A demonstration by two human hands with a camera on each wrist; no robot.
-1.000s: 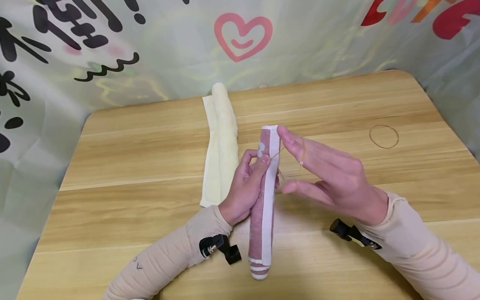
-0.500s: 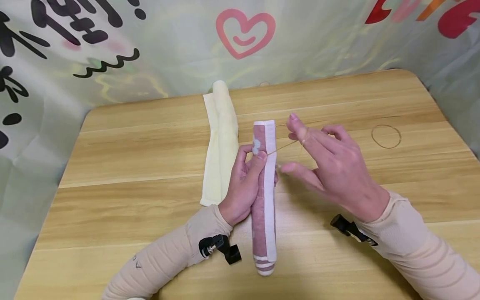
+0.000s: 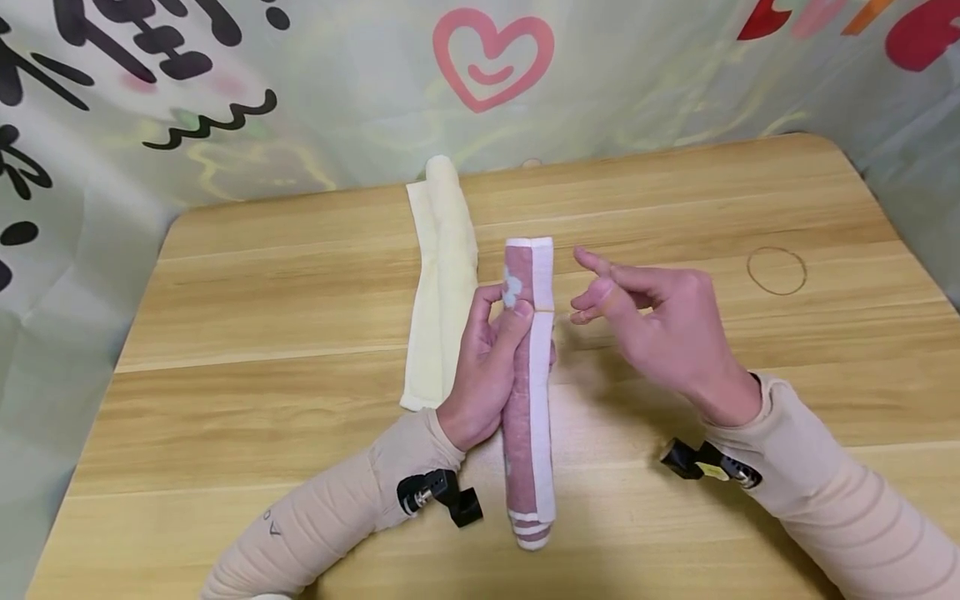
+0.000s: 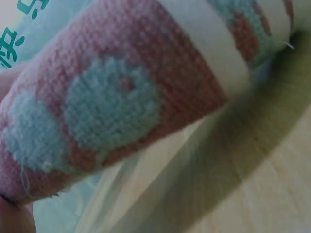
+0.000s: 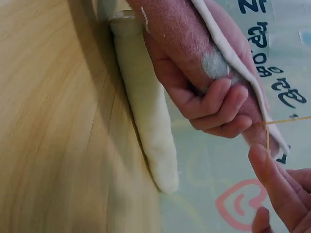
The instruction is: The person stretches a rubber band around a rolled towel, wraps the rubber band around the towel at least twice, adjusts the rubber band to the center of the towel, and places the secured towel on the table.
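Note:
A rolled pink towel [image 3: 519, 454] with a white edge strip and pale blue patches is held lengthwise above the table. My left hand [image 3: 483, 375] grips it, thumb on the near face and fingers wrapped behind. A thin tan rubber band [image 5: 291, 120] goes around the roll above the left thumb. From there it stretches to my right hand [image 3: 667, 325], whose bent fingers hook it, as the right wrist view shows. That hand is just right of the roll, apart from it. The left wrist view has the towel's patterned side [image 4: 114, 104] close up.
A cream towel [image 3: 450, 283], partly rolled, lies behind and left of the pink one. A second rubber band [image 3: 806, 271] rests flat on the wooden table [image 3: 262, 317] at the right. A printed cloth backdrop [image 3: 360, 92] stands along the table's far edge.
My right hand has turned over, its fingers bending inward with the rubber band. The band now lies straight across the white strip. My left hand keeps its grip while the pink roll has become more upright.

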